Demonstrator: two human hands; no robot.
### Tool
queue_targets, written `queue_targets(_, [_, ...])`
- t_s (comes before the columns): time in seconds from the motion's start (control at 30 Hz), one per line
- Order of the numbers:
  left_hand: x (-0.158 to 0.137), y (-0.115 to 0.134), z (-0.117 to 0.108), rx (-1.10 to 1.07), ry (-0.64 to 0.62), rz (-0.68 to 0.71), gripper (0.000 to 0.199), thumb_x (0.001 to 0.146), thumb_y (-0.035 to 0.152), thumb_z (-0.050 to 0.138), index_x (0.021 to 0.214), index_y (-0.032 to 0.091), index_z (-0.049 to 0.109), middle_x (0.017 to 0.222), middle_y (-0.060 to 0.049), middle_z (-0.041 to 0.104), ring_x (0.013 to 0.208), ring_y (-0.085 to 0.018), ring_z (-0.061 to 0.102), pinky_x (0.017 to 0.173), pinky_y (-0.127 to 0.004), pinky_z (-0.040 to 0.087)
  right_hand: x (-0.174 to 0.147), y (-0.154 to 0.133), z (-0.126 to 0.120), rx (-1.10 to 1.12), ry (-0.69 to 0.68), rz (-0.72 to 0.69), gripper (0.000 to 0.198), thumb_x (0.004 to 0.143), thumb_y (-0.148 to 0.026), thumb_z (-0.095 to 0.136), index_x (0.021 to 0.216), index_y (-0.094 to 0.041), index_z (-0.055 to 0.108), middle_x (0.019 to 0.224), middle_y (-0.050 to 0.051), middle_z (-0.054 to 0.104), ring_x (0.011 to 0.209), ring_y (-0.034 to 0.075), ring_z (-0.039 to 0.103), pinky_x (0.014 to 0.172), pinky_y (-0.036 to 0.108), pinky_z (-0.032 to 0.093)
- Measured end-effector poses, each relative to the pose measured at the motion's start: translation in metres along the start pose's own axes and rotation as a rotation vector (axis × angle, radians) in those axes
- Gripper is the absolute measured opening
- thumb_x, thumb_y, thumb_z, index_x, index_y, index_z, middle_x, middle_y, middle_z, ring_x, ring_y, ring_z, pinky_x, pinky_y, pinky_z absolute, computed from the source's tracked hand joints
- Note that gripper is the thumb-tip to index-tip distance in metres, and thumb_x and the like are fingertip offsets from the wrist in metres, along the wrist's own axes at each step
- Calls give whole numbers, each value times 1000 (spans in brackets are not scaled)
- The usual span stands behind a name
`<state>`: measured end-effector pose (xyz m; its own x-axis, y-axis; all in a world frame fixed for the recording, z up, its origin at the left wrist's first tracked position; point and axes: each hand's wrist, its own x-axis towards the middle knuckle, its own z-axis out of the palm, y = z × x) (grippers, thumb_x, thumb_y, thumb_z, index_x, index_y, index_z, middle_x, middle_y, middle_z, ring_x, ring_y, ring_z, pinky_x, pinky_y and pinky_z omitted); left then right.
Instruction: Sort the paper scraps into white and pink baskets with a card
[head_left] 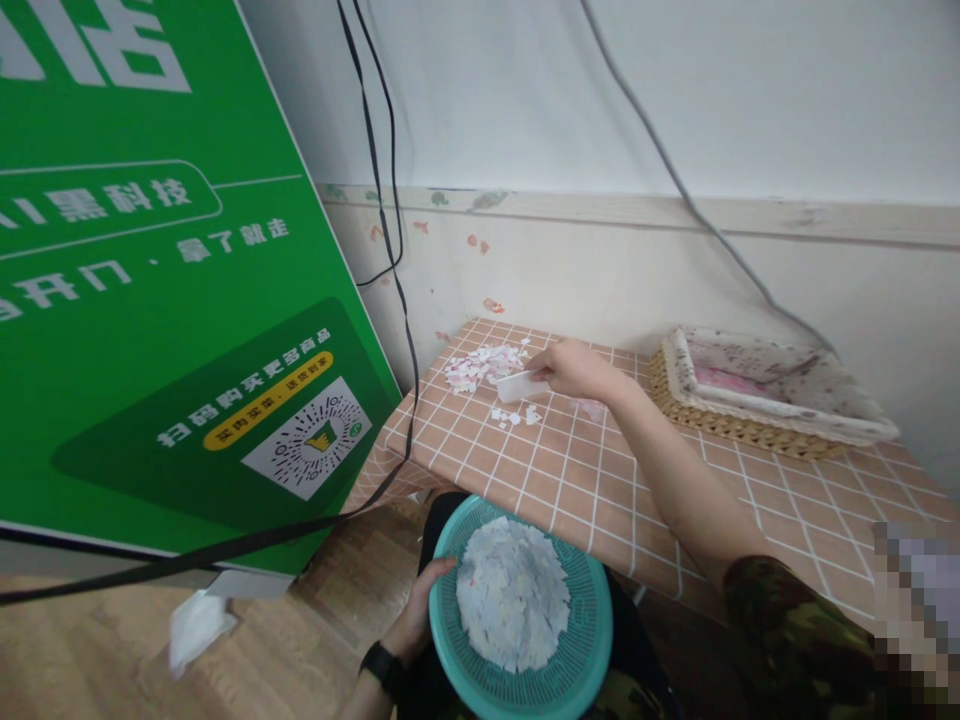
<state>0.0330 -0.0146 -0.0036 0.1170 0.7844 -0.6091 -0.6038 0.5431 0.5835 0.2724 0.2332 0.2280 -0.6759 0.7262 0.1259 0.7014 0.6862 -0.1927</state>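
My right hand point(559, 366) reaches over the table and pinches a flat white card point(520, 387), its edge down near the cloth. Just beyond and left of the card lies a heap of small white and pinkish paper scraps point(480, 368). A smaller group of paper scraps point(516, 416) is on the near side of the card. In my lap rests a turquoise plastic basket point(592, 640) with a mound of pale paper scraps point(512, 595) in it. My left hand point(420, 607) grips the basket's left rim.
A wicker basket point(810, 440) with a floral cloth lining stands on the checked tablecloth point(592, 500) at the right. A green sign panel point(150, 300) rises at the left. A black strap point(300, 532) hangs across the table's left corner. A white bag point(199, 628) lies on the floor.
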Motion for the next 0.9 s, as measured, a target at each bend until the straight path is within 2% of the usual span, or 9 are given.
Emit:
queue_targets(0.13, [-2,0,2,1,-23,13,31,74,32,63,93,9,71,87,-12,77,88,-31,69,90,-44,46,2,1,-1,47,-20,-19,23,75,-12,55,88,-18,73,71,5,68,65,14,55,63,27,33])
queue_targets(0.23, [-6,0,3,1,9,-7,31,74,33,63,91,8,71,83,-12,77,89,-31,69,89,-44,46,-1,4,-4,97,-31,-26,23,76,-15,56,90,-19,74,73,4,70,66,14,57,64,26,35])
queue_targets(0.33, [-11,1,5,4,61,-16,28,72,33,64,87,10,71,82,-12,77,88,-32,69,87,-44,48,-14,9,-3,112,56,15,23,80,-20,55,93,-19,73,79,4,71,70,16,60,65,27,37])
queue_targets(0.5, [-16,7,7,-58,90,4,26,70,30,65,86,10,71,84,-12,77,89,-32,69,87,-44,49,-52,1,28,10,246,178,26,88,-24,46,96,-20,71,79,6,71,70,18,63,63,27,37])
queue_targets(0.57, [-17,9,6,-81,99,-5,27,71,29,65,89,9,71,85,-12,77,89,-32,69,86,-44,50,-66,-10,42,-34,241,212,27,89,-23,44,95,-20,70,75,6,70,66,18,62,59,26,35])
queue_targets(0.67, [-19,12,2,-122,124,3,26,71,28,65,90,10,71,85,-11,77,88,-31,70,84,-43,51,-83,-26,53,-52,232,178,26,90,-21,42,92,-19,68,73,6,69,66,17,61,59,26,35])
queue_targets(0.77, [-23,17,-2,-154,161,5,21,71,26,65,85,12,71,79,-9,78,82,-30,71,82,-43,53,-92,-34,55,-25,227,159,27,90,-18,42,103,-19,67,79,7,71,67,17,62,61,26,38])
queue_targets(0.9, [-28,26,-4,-175,163,17,17,72,23,65,82,12,71,74,-8,77,75,-27,71,80,-41,54,-94,-37,58,-39,237,200,32,89,-17,43,115,-18,63,90,9,73,71,19,65,63,28,42])
